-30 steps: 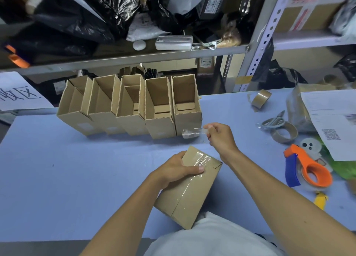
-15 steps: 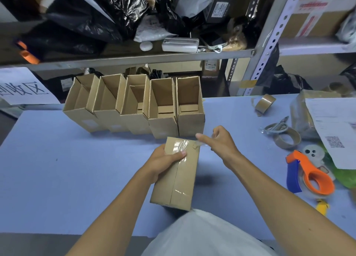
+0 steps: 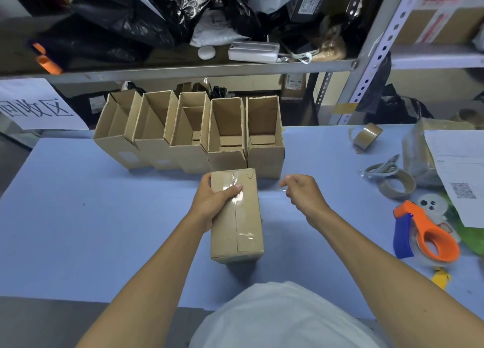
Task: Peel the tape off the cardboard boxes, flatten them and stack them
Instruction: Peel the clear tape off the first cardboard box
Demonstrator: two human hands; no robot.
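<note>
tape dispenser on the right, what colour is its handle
Orange, with a blue part beside it: the tape dispenser lies on the table's right side, shown in the head view.

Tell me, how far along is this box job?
Early on. Five open boxes stand in a row, none flattened or stacked. The left hand grips a closed box with clear tape still on it; the right hand pinches a peeled scrap.

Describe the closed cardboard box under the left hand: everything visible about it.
The closed cardboard box is brown and oblong, lying on the blue table just before the row of open boxes. Its top flaps meet along a centre seam carrying clear tape remnants. The left hand grips its far end, thumb on top.
</note>
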